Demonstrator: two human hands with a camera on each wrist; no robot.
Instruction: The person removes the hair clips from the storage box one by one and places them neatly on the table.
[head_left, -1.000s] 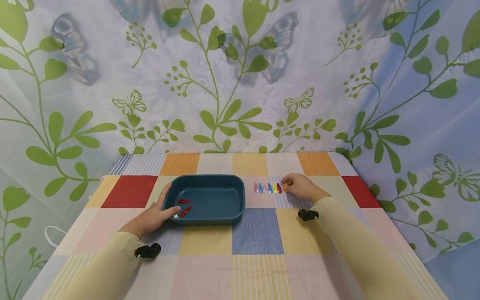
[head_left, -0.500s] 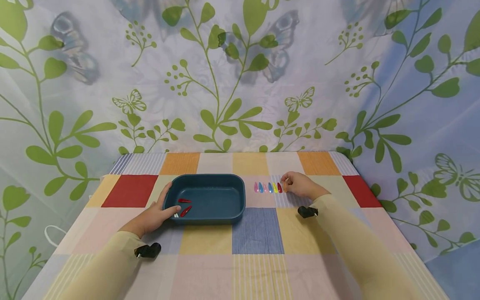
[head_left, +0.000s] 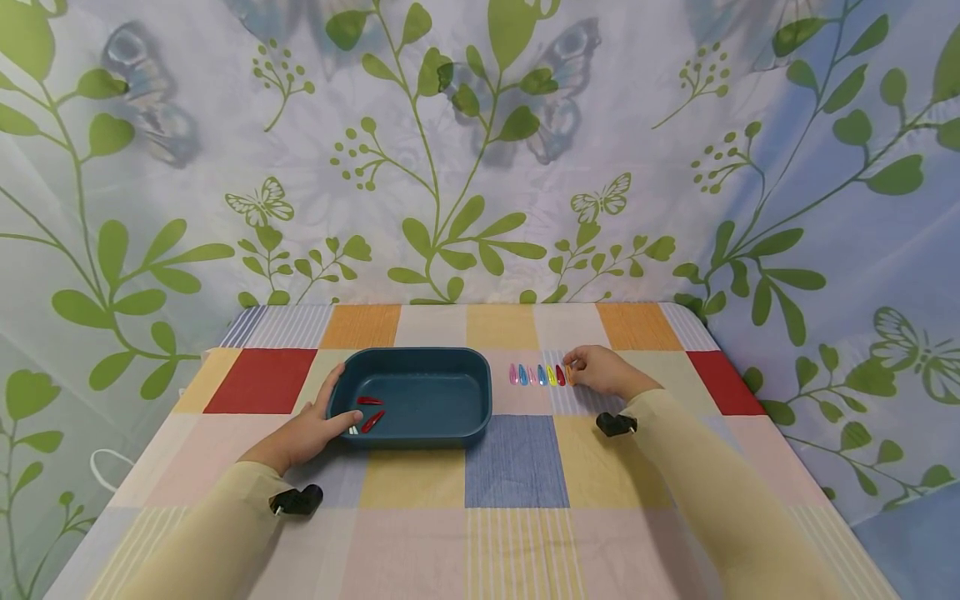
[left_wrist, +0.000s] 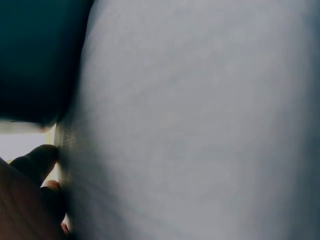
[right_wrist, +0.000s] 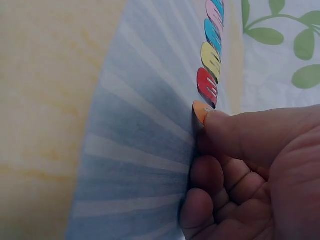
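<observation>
Barely shifted, the right hand (head_left: 603, 373) pinches the orange teardrop hair clip (right_wrist: 200, 110), more of which now shows, just right of the row of pink, blue, yellow and red clips (head_left: 542, 376). Fingers extended, thumb apart, the left hand (head_left: 306, 433) rests on the left edge of the dark-teal rectangular tray (head_left: 438, 398) holding two red clips (head_left: 372, 422). Patchwork cloth (head_left: 516, 462) separates tray and row; leaf-printed fabric (head_left: 300, 150) hangs behind.

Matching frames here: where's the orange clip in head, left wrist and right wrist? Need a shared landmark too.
Head: orange clip right of centre, below mid-height, at the row's right end.
Left wrist: not in it; the blue tray fills the upper left corner.
Right wrist: right of centre, just above mid-height.
Landmark: the row's red clip, next to it in head and right wrist; left wrist lacks it.
</observation>
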